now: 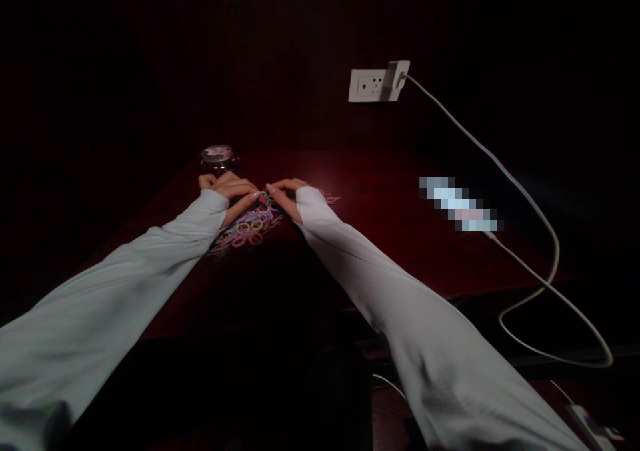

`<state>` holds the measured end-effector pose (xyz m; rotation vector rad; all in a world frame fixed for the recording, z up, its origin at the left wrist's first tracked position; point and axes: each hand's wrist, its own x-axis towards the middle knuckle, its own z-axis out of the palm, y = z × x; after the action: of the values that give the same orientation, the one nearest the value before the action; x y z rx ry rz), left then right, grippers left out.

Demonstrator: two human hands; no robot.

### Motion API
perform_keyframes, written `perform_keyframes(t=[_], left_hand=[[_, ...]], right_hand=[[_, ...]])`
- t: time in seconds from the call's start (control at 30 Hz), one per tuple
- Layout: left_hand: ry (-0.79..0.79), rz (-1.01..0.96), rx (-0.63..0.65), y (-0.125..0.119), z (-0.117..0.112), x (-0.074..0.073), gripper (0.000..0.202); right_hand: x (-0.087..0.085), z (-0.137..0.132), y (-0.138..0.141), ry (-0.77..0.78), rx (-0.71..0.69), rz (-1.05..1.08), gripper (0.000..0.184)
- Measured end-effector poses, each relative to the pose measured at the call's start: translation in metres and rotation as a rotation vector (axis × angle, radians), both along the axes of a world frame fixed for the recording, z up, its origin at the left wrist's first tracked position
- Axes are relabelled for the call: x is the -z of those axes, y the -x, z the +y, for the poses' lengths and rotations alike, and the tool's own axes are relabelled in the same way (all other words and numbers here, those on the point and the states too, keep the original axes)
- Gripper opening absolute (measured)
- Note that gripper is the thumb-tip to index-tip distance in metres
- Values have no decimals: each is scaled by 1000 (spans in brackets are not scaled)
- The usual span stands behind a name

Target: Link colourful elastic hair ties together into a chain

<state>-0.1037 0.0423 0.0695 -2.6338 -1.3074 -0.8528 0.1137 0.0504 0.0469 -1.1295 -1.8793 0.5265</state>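
Status: left hand and right hand curl fingers over elastic-band pile at 12 o'clock on tabletop, grip unclear; I'd pinch single loops, avoiding jar at 11 o'clock.

A single head-worn camera looks forward and down from the person's eye level, along the left sleeve and right sleeve to the left grip and right grip, seen at arm's length on the dark tabletop. A wall socket lies beyond.
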Motion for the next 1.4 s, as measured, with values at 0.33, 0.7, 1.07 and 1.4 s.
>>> perform_keyframes(t=[0.33,0.7,1.07,1.4], left_hand=[[94,57,30,1,-2,-6,47],[77,-23,-167,12,14,-6,47],[95,-57,-273,17,17,-12,41],[95,-76,-264,19,22,-4,40]], right_hand=[[-7,-8,-3,-12,19,-84,32],[-5,27,-57,-97,296,53,35],[-2,28,-92,54,314,-77,18],[-3,22,-85,116,482,-187,37]])
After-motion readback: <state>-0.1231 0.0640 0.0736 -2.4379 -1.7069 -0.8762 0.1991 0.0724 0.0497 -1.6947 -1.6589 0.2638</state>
